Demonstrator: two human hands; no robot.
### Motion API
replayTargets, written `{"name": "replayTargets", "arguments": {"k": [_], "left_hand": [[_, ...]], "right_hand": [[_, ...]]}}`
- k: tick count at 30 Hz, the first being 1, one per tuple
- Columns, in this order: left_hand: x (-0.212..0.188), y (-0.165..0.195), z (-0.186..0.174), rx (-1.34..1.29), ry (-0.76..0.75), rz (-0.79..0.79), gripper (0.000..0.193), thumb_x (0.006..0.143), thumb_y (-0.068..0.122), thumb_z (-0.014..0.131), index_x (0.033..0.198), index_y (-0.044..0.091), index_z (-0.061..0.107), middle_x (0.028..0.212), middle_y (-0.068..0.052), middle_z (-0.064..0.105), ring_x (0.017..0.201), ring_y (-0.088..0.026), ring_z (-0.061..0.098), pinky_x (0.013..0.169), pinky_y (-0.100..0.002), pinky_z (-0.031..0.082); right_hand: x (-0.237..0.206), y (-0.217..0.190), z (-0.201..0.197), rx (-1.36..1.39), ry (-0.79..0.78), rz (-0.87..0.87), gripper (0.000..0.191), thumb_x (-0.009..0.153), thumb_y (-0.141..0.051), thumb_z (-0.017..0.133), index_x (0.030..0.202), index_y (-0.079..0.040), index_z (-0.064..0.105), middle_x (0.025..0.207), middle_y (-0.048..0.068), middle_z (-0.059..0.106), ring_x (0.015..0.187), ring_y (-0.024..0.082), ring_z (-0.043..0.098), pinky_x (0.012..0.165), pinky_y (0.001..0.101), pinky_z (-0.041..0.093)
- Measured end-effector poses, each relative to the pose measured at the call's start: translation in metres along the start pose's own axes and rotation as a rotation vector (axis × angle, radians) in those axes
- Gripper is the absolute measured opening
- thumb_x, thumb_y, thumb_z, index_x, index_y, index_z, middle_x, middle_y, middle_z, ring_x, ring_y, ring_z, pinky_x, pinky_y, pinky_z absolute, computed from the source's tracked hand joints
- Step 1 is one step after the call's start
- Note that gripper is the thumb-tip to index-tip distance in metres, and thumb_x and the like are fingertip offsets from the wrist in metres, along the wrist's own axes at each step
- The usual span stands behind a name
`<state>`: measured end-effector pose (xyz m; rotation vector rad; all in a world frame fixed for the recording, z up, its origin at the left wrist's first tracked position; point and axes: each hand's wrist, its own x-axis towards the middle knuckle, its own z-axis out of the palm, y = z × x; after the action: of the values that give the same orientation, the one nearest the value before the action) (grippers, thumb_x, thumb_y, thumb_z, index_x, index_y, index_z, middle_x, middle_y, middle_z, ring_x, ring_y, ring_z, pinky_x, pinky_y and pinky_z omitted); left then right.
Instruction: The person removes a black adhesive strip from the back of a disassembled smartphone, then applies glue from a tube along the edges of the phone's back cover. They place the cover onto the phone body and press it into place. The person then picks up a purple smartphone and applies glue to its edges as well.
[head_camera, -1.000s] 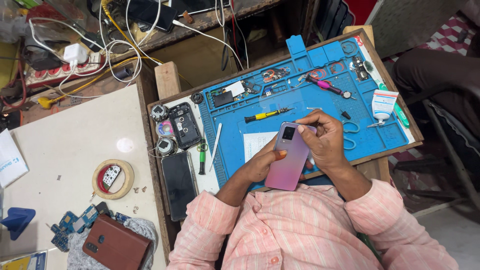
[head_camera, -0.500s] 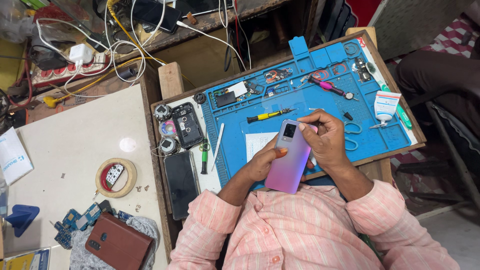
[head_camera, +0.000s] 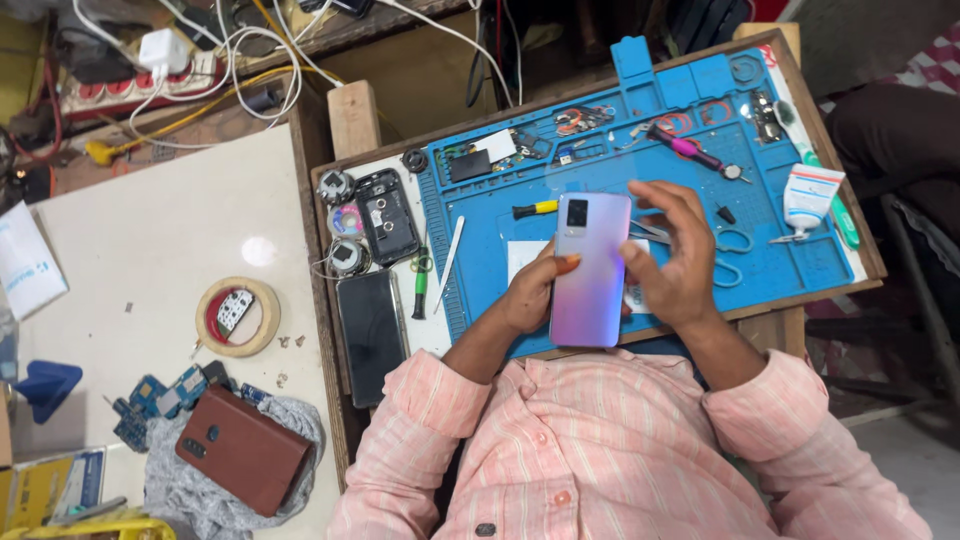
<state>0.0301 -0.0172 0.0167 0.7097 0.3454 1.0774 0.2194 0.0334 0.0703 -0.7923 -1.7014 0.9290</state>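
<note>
While your left hand (head_camera: 525, 295) clamps the phone (head_camera: 590, 270) back-up over the blue mat (head_camera: 780, 270), your right hand (head_camera: 675, 255) rests open-fingered against its edge, steadying it.

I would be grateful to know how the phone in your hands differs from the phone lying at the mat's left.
The held phone is lilac-to-pink, back up with its camera showing, gripped by the left hand. The dark phone is glossy black and lies untouched beside the blue mat. Both are slim rectangles.
</note>
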Motion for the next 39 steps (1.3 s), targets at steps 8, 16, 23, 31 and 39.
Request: {"name": "replayTargets", "arguments": {"k": [8, 16, 23, 31, 39], "left_hand": [[0.012, -0.015, -0.031, -0.04, 0.232, 0.243, 0.049, 0.108, 0.019, 0.035, 0.155, 0.004, 0.032, 0.135, -0.023, 0.058, 0.122, -0.032, 0.062, 0.104, -0.044, 0.054], [0.016, -0.027, -0.046, 0.031, 0.291, 0.343, 0.042, 0.11, 0.016, 0.03, 0.15, 0.005, 0.037, 0.136, -0.02, 0.058, 0.123, -0.028, 0.062, 0.107, -0.042, 0.053], [0.016, -0.023, -0.036, -0.05, 0.294, 0.356, 0.04, 0.109, 0.018, 0.029, 0.145, 0.005, 0.037, 0.128, -0.024, 0.062, 0.117, -0.032, 0.064, 0.103, -0.044, 0.054], [0.016, -0.009, -0.028, -0.131, 0.348, 0.322, 0.041, 0.101, 0.013, 0.041, 0.14, -0.001, 0.042, 0.126, -0.024, 0.064, 0.114, -0.035, 0.066, 0.101, -0.049, 0.056], [0.002, 0.012, -0.011, -0.154, 0.221, 0.232, 0.047, 0.101, 0.009, 0.065, 0.142, -0.009, 0.05, 0.135, -0.028, 0.062, 0.121, -0.037, 0.066, 0.105, -0.053, 0.057]], "right_hand": [[-0.009, -0.026, 0.01, -0.479, -0.31, -0.517, 0.061, 0.074, -0.06, 0.083, 0.12, -0.021, 0.074, 0.144, 0.019, 0.051, 0.13, 0.039, 0.047, 0.112, 0.0523, 0.035], [-0.016, -0.021, 0.022, -0.594, -0.314, -0.593, 0.056, 0.081, -0.054, 0.084, 0.124, -0.019, 0.073, 0.143, 0.016, 0.053, 0.13, 0.037, 0.049, 0.109, 0.0546, 0.038], [-0.019, -0.018, 0.025, -0.625, -0.304, -0.586, 0.052, 0.081, -0.05, 0.084, 0.121, -0.018, 0.074, 0.142, 0.015, 0.055, 0.13, 0.036, 0.05, 0.107, 0.054, 0.039], [-0.02, -0.016, 0.025, -0.617, -0.321, -0.571, 0.063, 0.082, -0.062, 0.081, 0.129, -0.02, 0.072, 0.149, 0.021, 0.042, 0.137, 0.04, 0.039, 0.115, 0.0551, 0.034], [-0.023, -0.011, 0.023, -0.664, -0.306, -0.603, 0.062, 0.081, -0.07, 0.076, 0.129, -0.031, 0.072, 0.154, 0.018, 0.03, 0.143, 0.04, 0.027, 0.118, 0.0577, 0.028]]}}
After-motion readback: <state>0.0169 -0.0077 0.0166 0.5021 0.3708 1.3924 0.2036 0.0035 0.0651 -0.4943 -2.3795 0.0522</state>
